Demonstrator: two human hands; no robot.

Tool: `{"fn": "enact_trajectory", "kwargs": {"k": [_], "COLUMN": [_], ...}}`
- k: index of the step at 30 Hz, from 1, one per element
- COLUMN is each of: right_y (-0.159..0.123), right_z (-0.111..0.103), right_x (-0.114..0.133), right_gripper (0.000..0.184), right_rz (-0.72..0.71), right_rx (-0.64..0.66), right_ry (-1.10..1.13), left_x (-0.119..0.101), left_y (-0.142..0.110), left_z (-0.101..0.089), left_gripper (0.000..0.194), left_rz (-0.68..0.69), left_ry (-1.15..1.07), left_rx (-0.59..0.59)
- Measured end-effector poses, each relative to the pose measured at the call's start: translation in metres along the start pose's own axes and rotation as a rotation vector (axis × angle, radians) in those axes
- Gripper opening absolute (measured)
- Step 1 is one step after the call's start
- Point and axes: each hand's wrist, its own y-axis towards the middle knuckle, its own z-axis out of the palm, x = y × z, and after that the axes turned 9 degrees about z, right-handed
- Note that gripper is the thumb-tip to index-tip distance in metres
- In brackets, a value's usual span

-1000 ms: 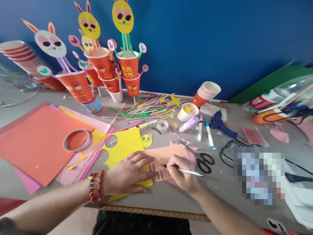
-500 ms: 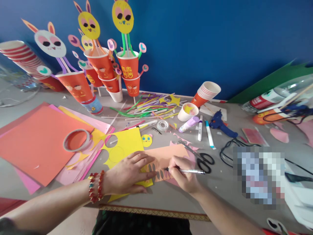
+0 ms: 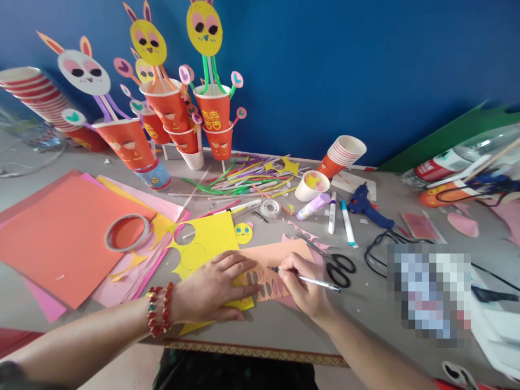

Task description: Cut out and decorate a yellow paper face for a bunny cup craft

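My right hand [image 3: 304,284] grips a slim pen [image 3: 319,284], its tip on a peach paper sheet [image 3: 280,252]. Oval cut-outs run in a row along the lower part of that sheet, and faint drawn outlines show just above them. My left hand [image 3: 223,284] lies flat with fingers spread, across the peach sheet's left edge and a yellow sheet [image 3: 215,233] that has round pieces cut away. Beyond the fingers sits a small yellow paper face [image 3: 244,233] with blue eyes. Black-handled scissors [image 3: 341,270] lie right of the peach sheet.
Several red paper cups with paper rabbit heads [image 3: 84,72] stand at back left. Coloured stems [image 3: 239,179] lie at the back middle. Tape [image 3: 127,233] rests on orange paper [image 3: 60,233]. A blue glue gun [image 3: 369,206], markers [image 3: 348,223] and a black cable [image 3: 368,254] are to the right.
My right hand has shifted the pen slightly on the peach sheet, the tip moving a little down and right, then back up and left. My left hand has stayed in place.
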Motion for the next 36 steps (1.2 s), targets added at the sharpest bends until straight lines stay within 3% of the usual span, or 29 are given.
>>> {"fn": "enact_trajectory", "kwargs": {"k": [21, 36], "right_y": [0.0014, -0.001], "right_z": [-0.0009, -0.0021], "right_x": [0.0003, -0.001], "right_gripper": [0.022, 0.024], "right_rz": [-0.034, -0.049], "right_rx": [-0.001, -0.001], "right_ry": [-0.128, -0.082], "left_x": [-0.0004, 0.0003], "left_y": [0.0003, -0.002], "left_z": [0.0005, 0.0019], "left_gripper": [0.048, 0.049], "left_rz": [-0.001, -0.004], "left_ry": [0.012, 0.007], "left_rx": [0.001, 0.0]}}
